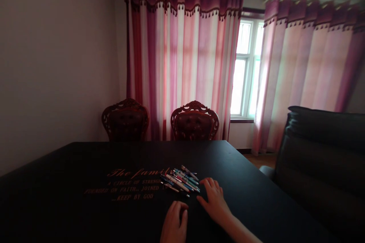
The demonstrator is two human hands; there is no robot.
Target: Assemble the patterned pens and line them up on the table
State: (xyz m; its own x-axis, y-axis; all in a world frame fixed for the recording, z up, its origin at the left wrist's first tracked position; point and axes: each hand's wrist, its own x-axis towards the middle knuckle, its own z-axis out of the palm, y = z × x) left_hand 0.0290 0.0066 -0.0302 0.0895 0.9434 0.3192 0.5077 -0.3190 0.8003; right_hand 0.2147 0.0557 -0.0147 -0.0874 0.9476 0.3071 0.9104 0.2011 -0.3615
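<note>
A loose heap of pens [182,183] in several colours lies on the black table [85,220], most of them slanting the same way. Just to the right of the heap rests my right hand [214,199], palm down, thumb and fingers apart, its fingertips close to the pen ends. I cannot tell whether they touch. Nearer to me, below the heap, is my left hand [173,222]. Its fingers bend loosely, with a gap between thumb and forefinger, and no pen shows in it.
Gold lettering [131,184] runs across the tabletop left of the pens. Two carved chairs, one at the left [125,119] and one at the middle [194,120], stand behind the far edge. A black padded chair [325,159] is at the right. Striped curtains [182,64] hang by a window [242,72].
</note>
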